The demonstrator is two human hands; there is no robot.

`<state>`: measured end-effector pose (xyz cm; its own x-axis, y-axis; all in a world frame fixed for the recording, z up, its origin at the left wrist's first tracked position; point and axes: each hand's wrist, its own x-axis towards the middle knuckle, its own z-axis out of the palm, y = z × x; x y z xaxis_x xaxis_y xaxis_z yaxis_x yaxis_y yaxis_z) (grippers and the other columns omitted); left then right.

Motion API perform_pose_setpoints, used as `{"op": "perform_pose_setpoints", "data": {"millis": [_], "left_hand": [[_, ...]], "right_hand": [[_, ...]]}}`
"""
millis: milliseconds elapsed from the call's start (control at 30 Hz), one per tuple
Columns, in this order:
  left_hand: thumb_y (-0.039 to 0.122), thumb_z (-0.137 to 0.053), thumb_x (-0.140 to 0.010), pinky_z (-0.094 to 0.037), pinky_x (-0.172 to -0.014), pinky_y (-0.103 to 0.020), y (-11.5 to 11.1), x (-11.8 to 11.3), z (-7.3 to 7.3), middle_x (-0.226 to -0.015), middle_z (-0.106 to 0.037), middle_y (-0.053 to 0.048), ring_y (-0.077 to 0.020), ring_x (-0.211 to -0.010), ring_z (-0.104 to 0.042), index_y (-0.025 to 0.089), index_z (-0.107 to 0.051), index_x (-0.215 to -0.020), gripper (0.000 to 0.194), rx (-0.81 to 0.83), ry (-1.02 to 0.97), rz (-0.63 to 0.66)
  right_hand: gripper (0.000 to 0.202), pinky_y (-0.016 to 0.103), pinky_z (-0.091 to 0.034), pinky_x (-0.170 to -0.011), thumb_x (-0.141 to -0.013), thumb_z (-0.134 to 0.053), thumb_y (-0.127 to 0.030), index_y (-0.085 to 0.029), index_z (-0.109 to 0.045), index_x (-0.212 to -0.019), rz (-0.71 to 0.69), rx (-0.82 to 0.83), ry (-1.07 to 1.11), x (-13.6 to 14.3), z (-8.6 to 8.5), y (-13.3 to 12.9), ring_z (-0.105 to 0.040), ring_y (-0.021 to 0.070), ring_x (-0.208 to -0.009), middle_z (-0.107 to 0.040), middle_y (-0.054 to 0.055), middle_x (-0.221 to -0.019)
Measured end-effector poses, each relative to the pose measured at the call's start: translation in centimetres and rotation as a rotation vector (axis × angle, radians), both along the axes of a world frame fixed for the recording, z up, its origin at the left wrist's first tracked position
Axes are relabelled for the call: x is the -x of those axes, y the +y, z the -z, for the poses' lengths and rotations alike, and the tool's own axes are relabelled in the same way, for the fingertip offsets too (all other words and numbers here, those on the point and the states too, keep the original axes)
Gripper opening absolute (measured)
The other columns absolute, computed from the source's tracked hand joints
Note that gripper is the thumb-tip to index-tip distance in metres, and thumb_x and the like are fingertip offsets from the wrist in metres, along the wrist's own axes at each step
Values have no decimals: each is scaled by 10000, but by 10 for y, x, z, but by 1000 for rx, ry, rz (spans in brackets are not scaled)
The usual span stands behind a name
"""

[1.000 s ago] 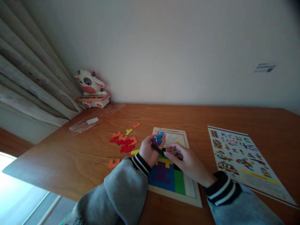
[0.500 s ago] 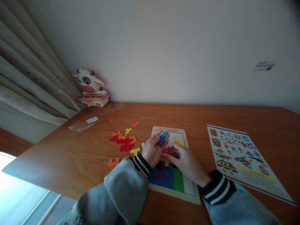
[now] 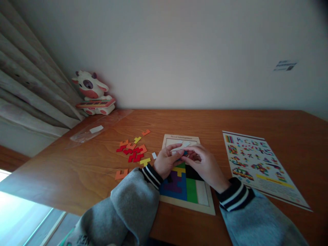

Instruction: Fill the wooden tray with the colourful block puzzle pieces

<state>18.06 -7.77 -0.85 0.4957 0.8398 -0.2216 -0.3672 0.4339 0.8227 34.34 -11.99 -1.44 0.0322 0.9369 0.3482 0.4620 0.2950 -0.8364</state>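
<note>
Over the wooden puzzle board (image 3: 188, 206) my two hands meet. My left hand (image 3: 165, 161) has its thumb and fingers closed around a blue puzzle piece (image 3: 185, 153), which is mostly hidden. From the other side my right hand (image 3: 207, 167) pinches at the same piece with thumb and index finger. Whether a purple piece is still in my left palm cannot be seen. Below the hands, purple (image 3: 175, 185), green (image 3: 191, 190), white (image 3: 202, 193), black and yellow pieces lie in the board's frame.
Loose red (image 3: 135, 157), orange (image 3: 121, 174) and yellow (image 3: 145, 162) pieces lie left of the board, with a small white piece (image 3: 154, 155) close by. A printed pattern sheet (image 3: 266, 171) is on the right. Clear plastic wrap (image 3: 87, 136) and a cow toy (image 3: 94, 92) are at the back left.
My left hand has gone from an open palm with blue and purple pieces to closed fingers. My right hand has come up to the blue piece. The view has shifted slightly.
</note>
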Motion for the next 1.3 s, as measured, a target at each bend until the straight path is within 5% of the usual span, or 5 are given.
{"op": "perform_pose_setpoints", "data": {"millis": [233, 400, 700, 1033, 1300], "left_hand": [[353, -815, -761, -521, -733, -236, -1, 0, 1, -939, -741, -94, -165, -794, -704, 119, -603, -1229, 565, -175, 84, 93], [283, -783, -794, -479, -939, -293, -6, -1, -6, -1082, -717, -116, -204, -1004, -664, 136, -680, -1142, 391, -327, 103, 91], [67, -668, -729, -468, -945, -331, 6, 4, 3, -1217, -643, -106, -209, -1060, -630, 164, -684, -1068, 352, -80, -1, 42], [-29, -574, -742, -215, -1212, -422, 1, 15, -9, -1313, -608, -105, -261, -1333, -466, 191, -697, -1115, 450, -638, 150, 9], [3, -582, -731, -281, -1175, -443, 0, 20, -12, -1326, -595, -109, -297, -1289, -499, 229, -722, -1044, 410, -777, 292, 134]], "right_hand": [[197, 333, -556, -649, -806, -700, -280, -252, -662, -997, -41, -27, -73, 1, -6, -2, -598, 175, -727, -600, 56, -974], [95, 316, -546, -687, -819, -620, -220, -234, -642, -910, -68, 62, -37, 4, -8, -5, -650, 192, -785, -682, 36, -891], [281, 355, -543, -749, -862, -619, -447, -212, -703, -988, -27, 217, 58, -1, -6, -3, -698, 230, -827, -751, 61, -944], [329, 348, -519, -689, -909, -533, -494, -213, -694, -965, 25, 181, -82, -11, -1, 0, -684, 233, -776, -744, 59, -885], [295, 359, -510, -622, -868, -571, -445, -215, -703, -998, 43, 199, -173, -15, 6, 3, -674, 231, -680, -746, 62, -826]]}}
